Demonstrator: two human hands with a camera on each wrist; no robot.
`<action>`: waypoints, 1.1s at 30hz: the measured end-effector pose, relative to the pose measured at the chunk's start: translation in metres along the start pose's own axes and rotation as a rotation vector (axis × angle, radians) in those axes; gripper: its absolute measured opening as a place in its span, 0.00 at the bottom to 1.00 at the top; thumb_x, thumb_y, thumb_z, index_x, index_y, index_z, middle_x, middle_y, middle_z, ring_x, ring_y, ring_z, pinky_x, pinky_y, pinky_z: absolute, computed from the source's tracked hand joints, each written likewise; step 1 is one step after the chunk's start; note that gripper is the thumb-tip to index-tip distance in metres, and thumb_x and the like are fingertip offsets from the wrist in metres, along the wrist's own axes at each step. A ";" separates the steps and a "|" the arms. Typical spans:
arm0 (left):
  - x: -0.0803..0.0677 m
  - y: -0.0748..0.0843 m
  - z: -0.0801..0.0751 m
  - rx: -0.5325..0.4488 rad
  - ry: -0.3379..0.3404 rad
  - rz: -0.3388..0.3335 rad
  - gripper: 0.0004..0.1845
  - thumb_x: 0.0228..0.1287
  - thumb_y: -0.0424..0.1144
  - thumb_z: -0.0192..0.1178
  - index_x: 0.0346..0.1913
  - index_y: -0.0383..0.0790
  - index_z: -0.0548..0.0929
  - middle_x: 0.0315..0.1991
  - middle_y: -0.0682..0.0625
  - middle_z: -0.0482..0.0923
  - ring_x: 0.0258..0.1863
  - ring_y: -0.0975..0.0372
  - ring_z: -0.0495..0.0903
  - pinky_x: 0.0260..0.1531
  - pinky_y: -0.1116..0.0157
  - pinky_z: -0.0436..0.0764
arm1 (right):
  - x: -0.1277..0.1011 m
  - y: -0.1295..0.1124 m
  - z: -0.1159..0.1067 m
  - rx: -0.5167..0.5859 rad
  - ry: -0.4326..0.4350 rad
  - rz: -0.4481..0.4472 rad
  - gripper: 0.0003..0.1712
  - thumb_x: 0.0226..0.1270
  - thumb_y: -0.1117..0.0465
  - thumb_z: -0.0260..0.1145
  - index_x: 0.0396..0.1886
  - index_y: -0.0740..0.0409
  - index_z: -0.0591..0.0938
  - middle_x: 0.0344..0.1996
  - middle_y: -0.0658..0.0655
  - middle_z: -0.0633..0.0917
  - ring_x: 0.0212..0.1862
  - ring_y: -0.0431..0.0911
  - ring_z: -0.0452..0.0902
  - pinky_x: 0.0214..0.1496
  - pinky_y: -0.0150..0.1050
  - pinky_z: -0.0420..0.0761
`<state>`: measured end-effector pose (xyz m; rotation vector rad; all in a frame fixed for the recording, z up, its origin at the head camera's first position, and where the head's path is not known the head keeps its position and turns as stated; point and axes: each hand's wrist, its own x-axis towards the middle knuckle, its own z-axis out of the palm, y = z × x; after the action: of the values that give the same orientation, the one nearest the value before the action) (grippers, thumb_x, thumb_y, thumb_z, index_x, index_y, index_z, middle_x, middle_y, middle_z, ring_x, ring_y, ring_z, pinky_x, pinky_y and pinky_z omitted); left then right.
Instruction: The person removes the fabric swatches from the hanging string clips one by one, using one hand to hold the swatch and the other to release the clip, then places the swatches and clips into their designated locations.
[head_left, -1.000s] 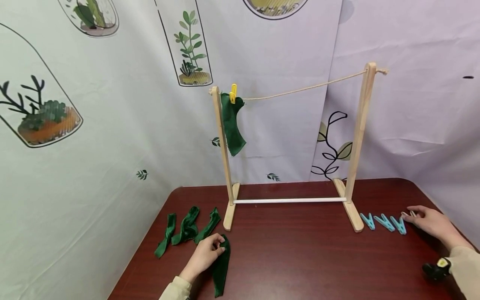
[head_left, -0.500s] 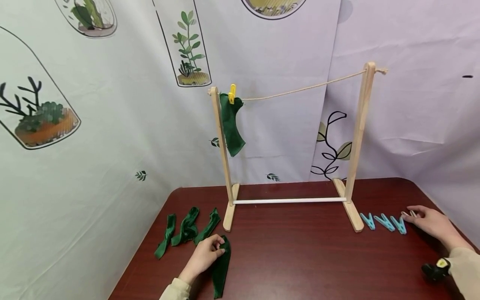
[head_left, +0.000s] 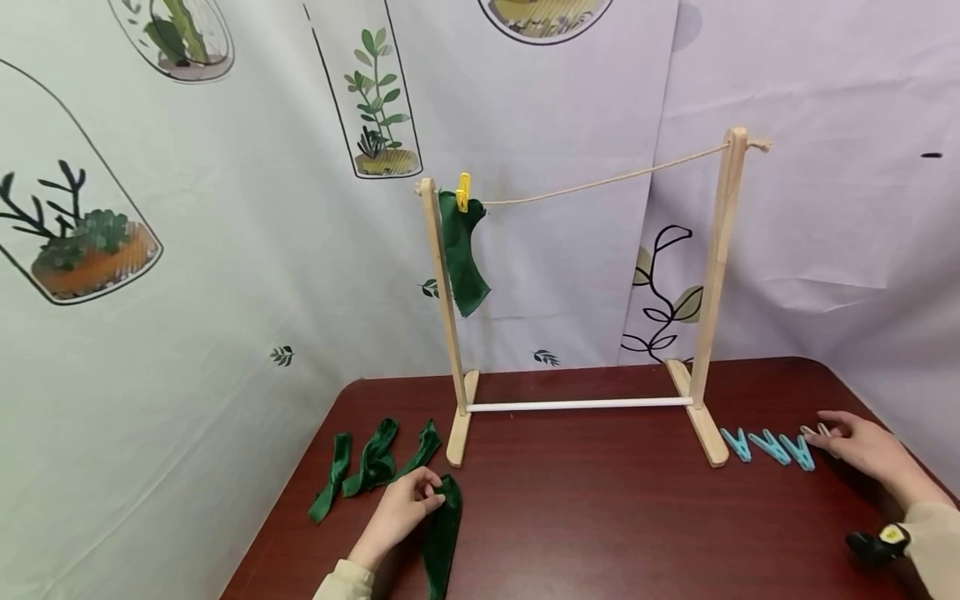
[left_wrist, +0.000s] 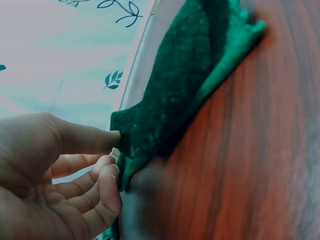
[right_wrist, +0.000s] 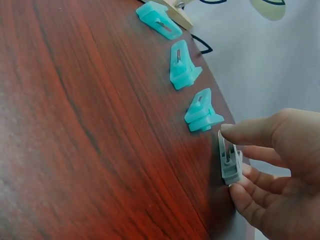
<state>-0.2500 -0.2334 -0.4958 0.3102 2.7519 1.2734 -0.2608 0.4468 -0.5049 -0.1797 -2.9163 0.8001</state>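
Note:
My left hand (head_left: 401, 510) pinches the upper edge of a green velvety cloth (head_left: 444, 537) between thumb and fingertips. In the left wrist view that cloth (left_wrist: 175, 80) runs away from the fingertips over the table, its far end out of frame. At the right side of the table, my right hand (head_left: 862, 446) holds a pale grey clothespin (right_wrist: 230, 162), thumb on one side and fingers on the other. Just left of it, light blue clothespins (head_left: 797, 452) lie in a row. Another green cloth (head_left: 461, 258) hangs from the rope (head_left: 600, 181) under a yellow clothespin (head_left: 463, 192).
A wooden drying rack (head_left: 715, 275) with a white lower bar (head_left: 577, 406) stands at the back of the dark red table (head_left: 585, 500). Several twisted green cloths (head_left: 372, 458) lie beyond the left hand. A printed curtain (head_left: 555, 275) hangs behind.
The head view has tilted slightly, so the scene sits a little lower. Both hands keep their grips, with hardly any movement.

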 end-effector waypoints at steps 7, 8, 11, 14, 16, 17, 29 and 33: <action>0.000 0.001 -0.008 -0.031 0.017 -0.019 0.07 0.66 0.34 0.67 0.43 0.35 0.81 0.29 0.51 0.74 0.22 0.59 0.72 0.22 0.65 0.72 | -0.004 -0.007 -0.004 -0.031 0.002 -0.021 0.37 0.72 0.53 0.65 0.57 0.86 0.66 0.39 0.80 0.78 0.41 0.71 0.75 0.42 0.64 0.74; 0.001 0.001 -0.008 -0.030 0.023 -0.021 0.07 0.66 0.34 0.66 0.43 0.35 0.81 0.30 0.51 0.74 0.22 0.60 0.72 0.22 0.65 0.72 | -0.004 -0.008 -0.004 -0.038 0.005 -0.028 0.37 0.72 0.53 0.65 0.56 0.86 0.67 0.40 0.82 0.77 0.43 0.73 0.75 0.42 0.65 0.74; 0.001 0.002 -0.011 -0.031 0.043 -0.022 0.07 0.67 0.35 0.66 0.43 0.35 0.81 0.30 0.50 0.74 0.22 0.60 0.72 0.22 0.65 0.73 | -0.004 -0.010 -0.004 -0.053 0.023 -0.045 0.36 0.73 0.52 0.64 0.56 0.86 0.67 0.42 0.84 0.77 0.45 0.76 0.74 0.43 0.66 0.73; 0.001 0.003 -0.013 -0.022 0.067 -0.018 0.06 0.67 0.34 0.66 0.42 0.37 0.81 0.30 0.50 0.75 0.21 0.60 0.72 0.23 0.65 0.73 | -0.004 -0.012 -0.004 -0.068 0.045 -0.056 0.35 0.73 0.53 0.64 0.55 0.86 0.68 0.43 0.86 0.76 0.45 0.77 0.74 0.44 0.67 0.73; 0.001 0.004 -0.014 -0.015 0.085 -0.016 0.05 0.68 0.34 0.65 0.41 0.38 0.81 0.30 0.51 0.75 0.21 0.60 0.72 0.23 0.65 0.73 | -0.005 -0.014 -0.004 -0.069 0.059 -0.057 0.35 0.72 0.53 0.65 0.55 0.86 0.68 0.44 0.86 0.76 0.46 0.78 0.73 0.44 0.68 0.73; 0.002 0.004 -0.014 -0.010 0.093 -0.014 0.04 0.68 0.34 0.65 0.41 0.38 0.81 0.30 0.51 0.75 0.22 0.60 0.72 0.23 0.65 0.72 | -0.005 -0.015 -0.004 -0.072 0.071 -0.059 0.35 0.72 0.53 0.65 0.55 0.86 0.69 0.45 0.87 0.76 0.46 0.78 0.73 0.43 0.68 0.73; 0.005 0.009 -0.020 -0.017 0.135 -0.021 0.03 0.70 0.35 0.64 0.41 0.40 0.82 0.32 0.50 0.76 0.22 0.60 0.72 0.24 0.65 0.73 | -0.009 -0.040 -0.015 -0.006 0.071 -0.157 0.29 0.76 0.57 0.61 0.59 0.82 0.70 0.45 0.82 0.79 0.32 0.61 0.80 0.36 0.58 0.75; 0.006 0.010 -0.023 -0.010 0.146 -0.021 0.02 0.70 0.35 0.64 0.42 0.41 0.82 0.32 0.51 0.77 0.21 0.61 0.72 0.22 0.65 0.72 | -0.009 -0.049 -0.015 0.008 0.081 -0.180 0.29 0.76 0.57 0.61 0.61 0.80 0.70 0.49 0.83 0.78 0.40 0.68 0.80 0.38 0.60 0.75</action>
<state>-0.2586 -0.2430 -0.4729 0.1942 2.8593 1.3556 -0.2538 0.4113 -0.4682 0.0492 -2.8027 0.7573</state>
